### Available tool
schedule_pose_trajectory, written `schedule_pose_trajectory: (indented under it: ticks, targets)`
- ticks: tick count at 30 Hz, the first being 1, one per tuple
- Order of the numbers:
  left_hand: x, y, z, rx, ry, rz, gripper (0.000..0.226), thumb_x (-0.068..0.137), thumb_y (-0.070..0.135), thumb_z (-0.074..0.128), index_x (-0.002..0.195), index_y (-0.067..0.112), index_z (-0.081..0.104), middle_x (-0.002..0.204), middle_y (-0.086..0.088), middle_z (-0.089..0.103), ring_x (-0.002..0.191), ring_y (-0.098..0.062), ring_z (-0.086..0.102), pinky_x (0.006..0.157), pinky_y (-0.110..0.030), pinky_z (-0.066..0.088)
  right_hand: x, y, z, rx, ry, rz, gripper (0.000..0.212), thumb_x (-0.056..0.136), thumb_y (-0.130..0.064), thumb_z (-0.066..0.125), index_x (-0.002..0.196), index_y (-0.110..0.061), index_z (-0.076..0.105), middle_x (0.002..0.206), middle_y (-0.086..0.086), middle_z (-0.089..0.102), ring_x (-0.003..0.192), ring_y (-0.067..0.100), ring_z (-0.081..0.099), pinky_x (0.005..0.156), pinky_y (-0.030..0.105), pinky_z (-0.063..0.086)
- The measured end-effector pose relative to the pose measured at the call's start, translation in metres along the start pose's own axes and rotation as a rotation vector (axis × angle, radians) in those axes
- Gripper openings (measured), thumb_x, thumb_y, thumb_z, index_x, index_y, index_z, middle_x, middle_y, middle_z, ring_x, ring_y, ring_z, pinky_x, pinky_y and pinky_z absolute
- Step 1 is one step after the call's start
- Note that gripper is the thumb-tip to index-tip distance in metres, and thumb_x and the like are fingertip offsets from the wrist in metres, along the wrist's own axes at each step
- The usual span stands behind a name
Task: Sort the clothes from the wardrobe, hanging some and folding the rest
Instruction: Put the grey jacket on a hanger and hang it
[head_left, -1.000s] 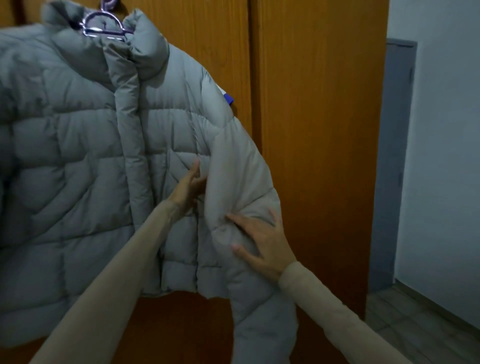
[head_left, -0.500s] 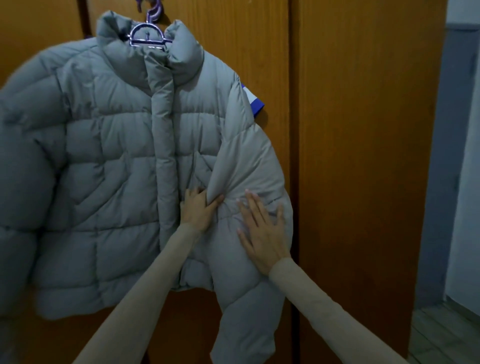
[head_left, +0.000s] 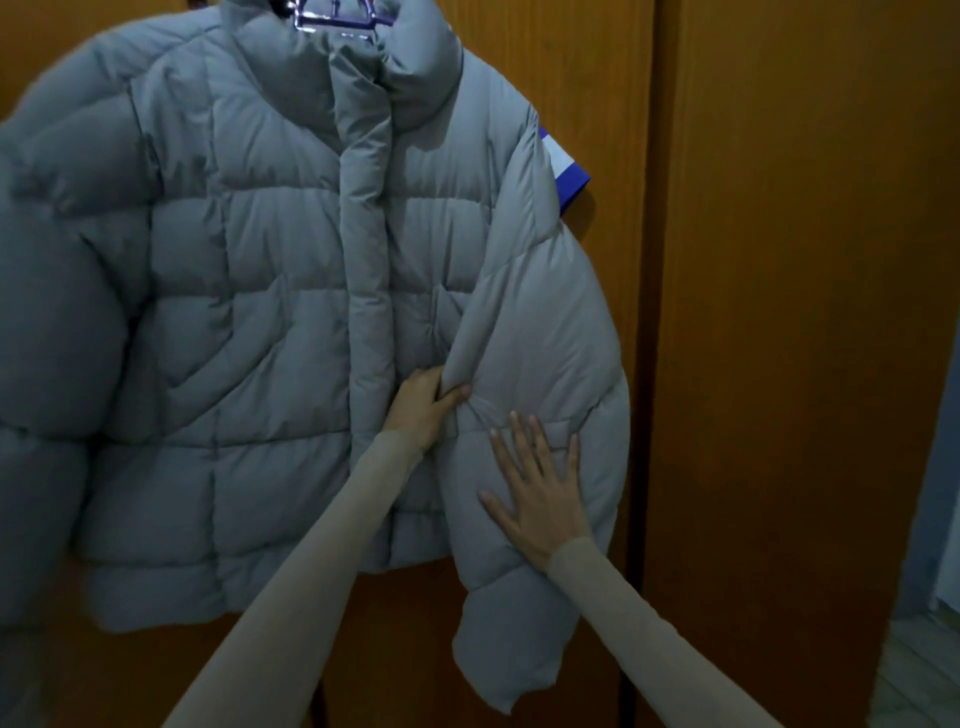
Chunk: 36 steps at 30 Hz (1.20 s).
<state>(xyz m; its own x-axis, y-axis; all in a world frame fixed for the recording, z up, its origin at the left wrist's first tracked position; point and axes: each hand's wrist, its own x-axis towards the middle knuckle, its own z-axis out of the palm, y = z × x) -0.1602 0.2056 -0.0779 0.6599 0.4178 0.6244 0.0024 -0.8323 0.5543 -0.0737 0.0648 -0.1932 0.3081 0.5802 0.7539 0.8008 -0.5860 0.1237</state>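
We find no readable text, brand, number or sign anywhere; the blue and white tag (head_left: 565, 165) peeking out behind the shoulder of the grey puffer jacket (head_left: 291, 291) shows only bands of colour, with no lettering we can make out; the jacket's front carries no visible logo.

A grey puffer jacket (head_left: 270, 291) hangs on a purple hanger (head_left: 332, 15) against an orange-brown wardrobe door (head_left: 779, 312). The left hand (head_left: 426, 402) grips a fold of the jacket's sleeve (head_left: 540, 364) at its inner edge. The right hand (head_left: 540, 493) lies flat on the sleeve, fingers spread. A blue and white tag (head_left: 566, 166) sticks out behind the shoulder.
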Motion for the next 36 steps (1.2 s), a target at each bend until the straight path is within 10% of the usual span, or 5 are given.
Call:
schedule_pose_trajectory:
  ticks: [5,9,29,33,36]
  targets:
    - [-0.026,-0.006,0.029,0.146,0.247,0.207,0.060,0.097,0.020,0.044,0.149,0.018,0.015,0.153,-0.008,0.024,0.138,-0.019,0.028,0.112,-0.044,0.028,-0.001,-0.005,0.019,0.011,0.042,0.010,0.069,0.095,-0.060,0.007,0.150,-0.019,0.010,0.157,0.006,0.003,0.145,0.021,-0.002,0.113,0.055,-0.004]
    - [-0.040,-0.030,0.058,0.635,0.241,0.509,0.055,0.102,0.036,0.011,0.150,0.017,-0.006,0.157,0.001,-0.014,0.145,-0.013,-0.007,0.114,-0.050,0.001,-0.010,-0.005,0.029,0.054,0.102,0.046,0.062,0.099,-0.048,0.003,0.150,-0.013,0.000,0.157,0.004,-0.002,0.145,0.016,-0.004,0.112,0.053,0.007]
    - [-0.099,-0.047,0.072,0.824,-0.100,0.324,0.059,0.099,0.039,0.006,0.150,0.012,-0.006,0.158,-0.002,-0.011,0.145,-0.013,-0.011,0.113,-0.046,0.006,-0.059,0.005,0.016,0.069,-0.281,-0.012,0.057,0.100,-0.039,-0.004,0.149,-0.010,-0.003,0.158,0.002,-0.006,0.144,0.012,-0.009,0.113,0.041,0.003]
    - [-0.117,-0.027,0.064,0.839,-0.179,0.262,0.062,0.094,0.033,0.026,0.150,0.012,0.010,0.153,-0.002,0.026,0.146,-0.016,0.000,0.111,-0.051,0.020,-0.065,0.006,-0.005,0.129,-0.291,-0.003,0.056,0.099,-0.035,0.019,0.148,-0.009,0.019,0.150,0.001,0.030,0.138,0.014,0.028,0.111,0.040,0.013]
    - [-0.134,-0.002,0.049,0.847,-0.336,0.192,0.059,0.101,0.023,0.025,0.149,0.017,-0.008,0.156,0.002,-0.013,0.142,-0.012,-0.018,0.117,-0.047,0.000,-0.068,0.003,-0.024,0.201,-0.289,-0.032,0.055,0.099,-0.020,0.034,0.149,-0.010,0.014,0.156,0.002,0.013,0.142,0.014,0.020,0.116,0.035,0.009]
